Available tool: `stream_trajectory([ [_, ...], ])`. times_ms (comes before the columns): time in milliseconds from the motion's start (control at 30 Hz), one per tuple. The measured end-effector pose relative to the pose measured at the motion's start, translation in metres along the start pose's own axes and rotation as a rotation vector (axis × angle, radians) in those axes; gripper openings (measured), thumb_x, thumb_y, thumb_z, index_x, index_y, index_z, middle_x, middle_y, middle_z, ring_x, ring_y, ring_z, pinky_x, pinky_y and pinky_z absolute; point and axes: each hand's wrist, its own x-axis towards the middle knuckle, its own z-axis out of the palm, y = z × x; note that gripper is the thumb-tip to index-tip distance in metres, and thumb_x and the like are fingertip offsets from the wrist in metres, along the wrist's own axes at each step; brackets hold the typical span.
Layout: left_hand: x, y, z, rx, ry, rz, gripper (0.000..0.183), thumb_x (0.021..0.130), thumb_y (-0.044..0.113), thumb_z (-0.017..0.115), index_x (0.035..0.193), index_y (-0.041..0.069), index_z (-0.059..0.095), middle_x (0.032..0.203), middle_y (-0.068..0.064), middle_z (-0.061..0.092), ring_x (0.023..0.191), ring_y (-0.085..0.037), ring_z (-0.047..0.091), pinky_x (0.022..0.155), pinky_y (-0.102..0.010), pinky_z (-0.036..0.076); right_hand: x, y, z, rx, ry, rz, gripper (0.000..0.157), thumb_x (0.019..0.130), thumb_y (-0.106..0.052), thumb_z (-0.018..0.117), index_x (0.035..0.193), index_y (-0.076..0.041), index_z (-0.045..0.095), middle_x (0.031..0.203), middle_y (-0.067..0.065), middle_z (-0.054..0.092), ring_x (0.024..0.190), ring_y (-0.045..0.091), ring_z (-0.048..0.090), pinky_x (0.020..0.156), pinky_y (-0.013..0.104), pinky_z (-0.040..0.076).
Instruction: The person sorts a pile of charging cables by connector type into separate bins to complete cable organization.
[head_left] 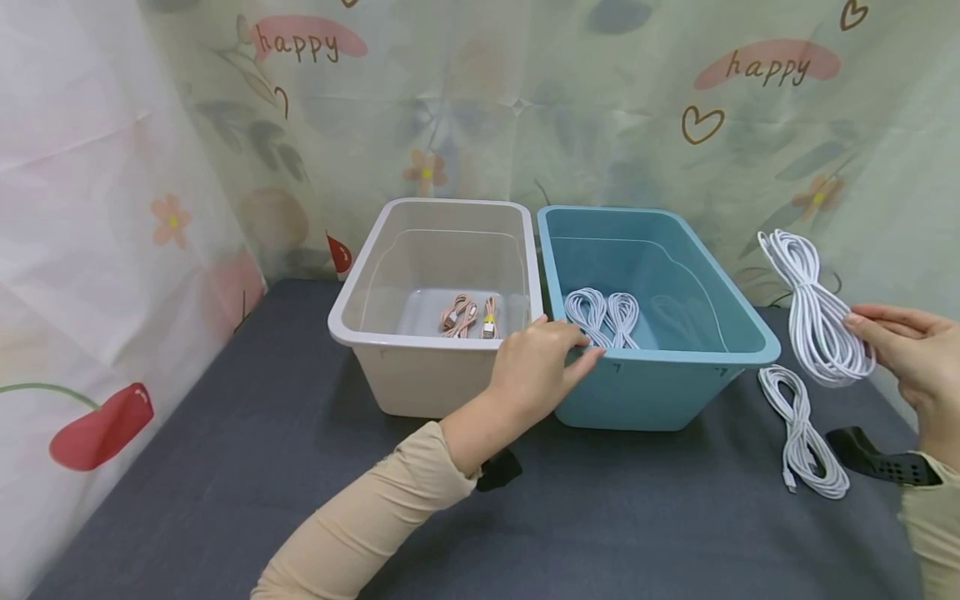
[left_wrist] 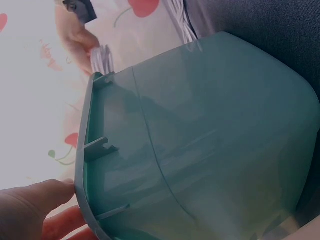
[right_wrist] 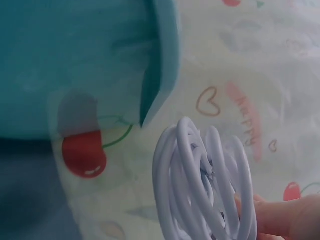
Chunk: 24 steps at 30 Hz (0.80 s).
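My right hand (head_left: 911,350) pinches a coiled white cable (head_left: 817,308), held up to the right of the blue bin (head_left: 675,357). The right wrist view shows the loops of this coil (right_wrist: 200,185) close up, with fingertips at their side. My left hand (head_left: 536,362) grips the front left corner of the blue bin's rim, thumb outside and fingers over the edge. It also overlaps the corner of the grey-white bin (head_left: 420,379). Inside the blue bin lie two white cable coils (head_left: 621,319). Two pinkish cables (head_left: 459,317) lie in the grey-white bin.
Another white cable (head_left: 802,433) lies bundled on the dark tabletop (head_left: 600,517), right of the blue bin and near the black strap (head_left: 885,458) on my right wrist. A printed curtain (head_left: 480,100) hangs close behind both bins.
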Motion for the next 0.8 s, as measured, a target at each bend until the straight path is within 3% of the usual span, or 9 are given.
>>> stream_trajectory([
  [133, 0.000, 0.000, 0.000, 0.005, 0.005, 0.002, 0.022, 0.087, 0.035, 0.064, 0.094, 0.017, 0.075, 0.086, 0.005, 0.072, 0.076, -0.010, 0.068, 0.089, -0.029, 0.052, 0.000, -0.009, 0.007, 0.006, -0.004, -0.023, 0.026, 0.078, -0.004, 0.072, 0.063, -0.025, 0.071, 0.057, -0.017, 0.066, 0.053, -0.007, 0.060, 0.044, 0.010, 0.046],
  [333, 0.000, 0.000, 0.001, 0.014, 0.013, 0.005, 0.022, 0.087, 0.035, 0.064, 0.094, 0.017, 0.075, 0.085, 0.006, 0.072, 0.075, -0.010, 0.068, 0.083, -0.028, 0.054, 0.002, -0.021, 0.016, 0.023, -0.010, -0.038, 0.025, 0.077, -0.002, 0.071, 0.064, -0.023, 0.072, 0.058, -0.016, 0.066, 0.053, -0.006, 0.060, 0.045, 0.010, 0.046],
  [567, 0.000, 0.000, 0.000, 0.005, 0.009, 0.003, 0.021, 0.087, 0.035, 0.064, 0.093, 0.018, 0.075, 0.085, 0.006, 0.072, 0.075, -0.011, 0.067, 0.065, -0.025, 0.054, 0.000, -0.035, 0.031, 0.010, -0.040, -0.025, 0.022, 0.078, -0.004, 0.072, 0.067, -0.023, 0.072, 0.059, -0.014, 0.067, 0.052, -0.003, 0.060, 0.046, 0.011, 0.047],
  [700, 0.000, 0.000, 0.000, 0.004, 0.005, -0.001, 0.021, 0.087, 0.036, 0.064, 0.093, 0.018, 0.075, 0.085, 0.006, 0.072, 0.075, -0.011, 0.067, 0.063, -0.025, 0.053, -0.003, -0.043, 0.041, -0.022, -0.072, -0.016, 0.018, 0.077, -0.006, 0.073, 0.071, -0.023, 0.074, 0.061, -0.014, 0.068, 0.053, -0.001, 0.061, 0.045, 0.011, 0.045],
  [800, 0.000, 0.000, 0.000, 0.005, 0.005, -0.001, 0.021, 0.087, 0.036, 0.064, 0.093, 0.018, 0.075, 0.084, 0.006, 0.072, 0.075, -0.011, 0.067, 0.063, -0.025, 0.053, -0.005, -0.050, 0.049, -0.110, -0.071, 0.004, 0.013, 0.075, -0.013, 0.077, 0.072, -0.026, 0.074, 0.062, -0.015, 0.069, 0.053, -0.002, 0.059, 0.041, 0.013, 0.041],
])
